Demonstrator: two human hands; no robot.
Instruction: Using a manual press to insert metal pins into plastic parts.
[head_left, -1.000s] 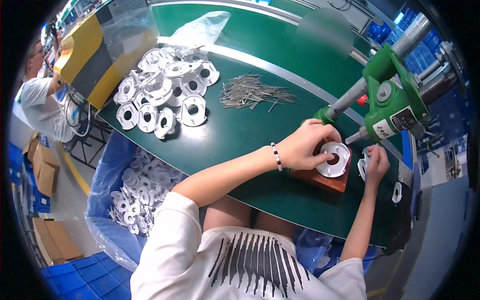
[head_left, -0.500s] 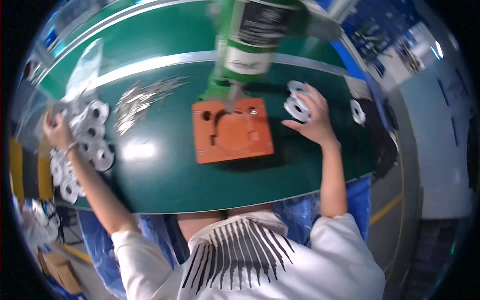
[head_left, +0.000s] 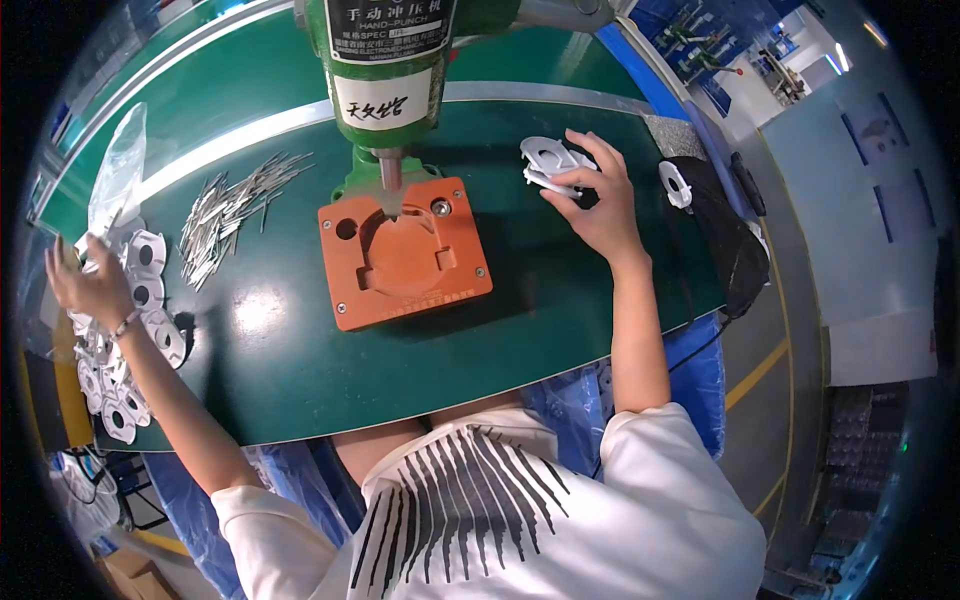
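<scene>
Your left hand (head_left: pixel 92 290), fingers spread, is at the heap of white plastic ring-shaped parts (head_left: pixel 147 252) on the left; contact unclear. Your right hand (head_left: pixel 610 212), half-curled, is at the white plastic ring pair (head_left: pixel 543 152), right of the orange rectangular recessed block (head_left: pixel 402 255); cannot tell whether thumb and forefinger pinch the nearer ring. Thin silver metal pins (head_left: pixel 222 218) lie between heap and block.

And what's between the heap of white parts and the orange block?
The head view shows a pile of thin metal pins on the green tabletop between the heap of white parts and the orange block.
</scene>
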